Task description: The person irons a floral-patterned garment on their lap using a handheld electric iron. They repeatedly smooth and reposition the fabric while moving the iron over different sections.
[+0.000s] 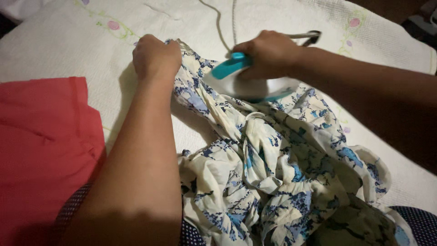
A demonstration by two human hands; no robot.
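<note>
A cream garment with a blue floral print lies crumpled across a white quilted bedspread. My left hand is closed on the garment's far edge and pins it against the bedspread. My right hand grips the teal handle of a white and teal clothes iron, which rests tilted on the cloth just right of my left hand. The iron's soleplate is hidden.
A red cloth lies at the left. The iron's cord runs away over the bedspread, which has pink and green embroidery. Dark dotted fabric shows at the bottom edge.
</note>
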